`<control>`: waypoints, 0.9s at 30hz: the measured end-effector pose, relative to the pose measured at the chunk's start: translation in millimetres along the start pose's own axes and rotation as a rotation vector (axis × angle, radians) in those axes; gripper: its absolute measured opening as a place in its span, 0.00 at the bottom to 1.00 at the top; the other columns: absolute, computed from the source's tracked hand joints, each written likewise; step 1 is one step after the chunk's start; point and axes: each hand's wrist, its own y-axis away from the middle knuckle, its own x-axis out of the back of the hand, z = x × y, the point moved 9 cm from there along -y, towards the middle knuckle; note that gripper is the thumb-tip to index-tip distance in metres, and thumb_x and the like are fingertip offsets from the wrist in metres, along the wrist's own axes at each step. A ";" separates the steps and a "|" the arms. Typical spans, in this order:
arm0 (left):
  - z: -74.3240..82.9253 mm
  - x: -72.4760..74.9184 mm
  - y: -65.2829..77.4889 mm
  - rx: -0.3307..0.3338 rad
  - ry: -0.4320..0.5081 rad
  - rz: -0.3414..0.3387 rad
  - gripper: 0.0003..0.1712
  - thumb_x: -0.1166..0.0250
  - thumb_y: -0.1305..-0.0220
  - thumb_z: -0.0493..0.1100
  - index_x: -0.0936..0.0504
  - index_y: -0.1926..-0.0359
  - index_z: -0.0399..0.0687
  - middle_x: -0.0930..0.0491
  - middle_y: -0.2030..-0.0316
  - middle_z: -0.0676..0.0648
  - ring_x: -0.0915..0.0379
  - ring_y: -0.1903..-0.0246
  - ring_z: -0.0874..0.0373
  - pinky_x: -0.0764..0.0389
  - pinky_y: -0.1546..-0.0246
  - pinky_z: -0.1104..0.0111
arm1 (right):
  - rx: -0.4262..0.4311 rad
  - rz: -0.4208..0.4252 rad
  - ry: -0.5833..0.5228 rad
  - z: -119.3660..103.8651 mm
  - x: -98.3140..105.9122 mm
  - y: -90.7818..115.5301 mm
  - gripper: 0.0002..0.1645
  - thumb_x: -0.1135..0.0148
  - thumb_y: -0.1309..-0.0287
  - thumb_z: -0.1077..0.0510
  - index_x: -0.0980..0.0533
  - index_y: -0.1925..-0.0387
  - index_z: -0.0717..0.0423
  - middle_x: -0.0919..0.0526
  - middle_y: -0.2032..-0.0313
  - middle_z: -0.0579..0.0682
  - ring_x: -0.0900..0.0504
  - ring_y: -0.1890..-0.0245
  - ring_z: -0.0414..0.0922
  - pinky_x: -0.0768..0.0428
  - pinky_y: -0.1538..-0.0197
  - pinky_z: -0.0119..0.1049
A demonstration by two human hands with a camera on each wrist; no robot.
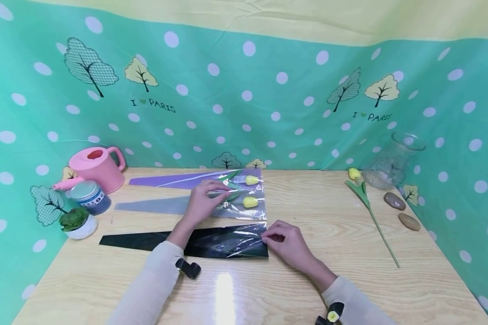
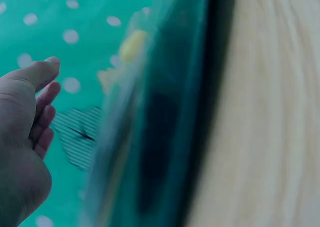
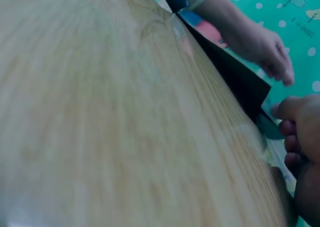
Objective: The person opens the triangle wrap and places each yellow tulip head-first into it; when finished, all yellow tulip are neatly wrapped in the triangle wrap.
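Three tapered flower wrapping sleeves lie with their wide ends to the right: a purple sleeve [image 1: 175, 180], a grey sleeve [image 1: 154, 206] and a black sleeve [image 1: 223, 243] nearest the person. Through clear film, a yellow tulip [image 1: 252, 180] shows in the purple one and another yellow tulip [image 1: 250, 202] in the grey one. My right hand [image 1: 290, 243] pinches the black sleeve's wide right edge between thumb and finger. Over the grey sleeve hovers my left hand [image 1: 203, 203], its fingers loosely bent and holding nothing; the left wrist view shows this hand [image 2: 25, 112] apart from the sleeves.
On the right, a loose yellow tulip [image 1: 354, 174] with a long stem lies beside a tilted glass vase [image 1: 386, 169] and two stones [image 1: 394, 201]. A pink watering can [image 1: 95, 169], a blue-labelled jar [image 1: 91, 198] and a potted succulent [image 1: 79, 223] stand at left. Polka-dot cloth [image 1: 268, 99] hangs behind.
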 end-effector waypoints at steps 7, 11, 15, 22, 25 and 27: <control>25.9 6.1 29.6 0.066 0.070 -0.093 0.11 0.24 0.38 0.48 0.09 0.55 0.55 0.13 0.47 0.46 0.23 0.39 0.49 0.32 0.29 0.41 | 0.019 0.044 -0.040 -6.9 7.9 -4.4 0.07 0.24 0.44 0.64 0.11 0.65 0.50 0.13 0.66 0.43 0.21 0.69 0.34 0.19 0.67 0.26; 32.4 -4.2 50.3 0.073 0.093 -0.181 0.12 0.24 0.39 0.48 0.09 0.53 0.56 0.13 0.48 0.51 0.21 0.40 0.51 0.29 0.31 0.42 | 0.062 0.097 -0.032 -15.9 16.2 -8.6 0.07 0.24 0.45 0.66 0.11 0.65 0.52 0.14 0.67 0.45 0.24 0.71 0.34 0.21 0.69 0.26; 31.7 -12.8 63.9 0.078 0.088 -0.239 0.14 0.23 0.40 0.49 0.10 0.52 0.61 0.14 0.50 0.60 0.21 0.40 0.56 0.27 0.31 0.47 | 0.106 0.133 -0.022 -22.5 20.9 -12.9 0.07 0.24 0.46 0.68 0.11 0.65 0.57 0.14 0.67 0.48 0.25 0.71 0.34 0.22 0.70 0.27; 25.4 -17.4 72.0 0.076 0.014 -0.244 0.17 0.21 0.42 0.51 0.11 0.51 0.66 0.16 0.47 0.62 0.23 0.38 0.57 0.26 0.33 0.49 | 0.139 0.169 -0.025 -30.8 28.5 -21.1 0.07 0.24 0.45 0.67 0.11 0.65 0.54 0.14 0.68 0.47 0.26 0.71 0.35 0.23 0.70 0.28; 24.7 -16.4 72.3 0.073 -0.007 -0.213 0.18 0.20 0.44 0.51 0.11 0.51 0.69 0.17 0.46 0.62 0.24 0.37 0.56 0.26 0.33 0.49 | 0.152 0.178 -0.030 -35.0 31.5 -25.4 0.07 0.24 0.44 0.66 0.11 0.65 0.52 0.14 0.68 0.45 0.26 0.71 0.36 0.24 0.70 0.28; 24.7 -16.3 72.8 0.069 -0.016 -0.195 0.19 0.20 0.44 0.52 0.11 0.50 0.69 0.18 0.45 0.62 0.25 0.37 0.56 0.25 0.34 0.50 | 0.160 0.179 -0.033 -36.6 32.1 -28.0 0.07 0.24 0.44 0.66 0.11 0.65 0.52 0.14 0.68 0.45 0.26 0.71 0.36 0.24 0.70 0.28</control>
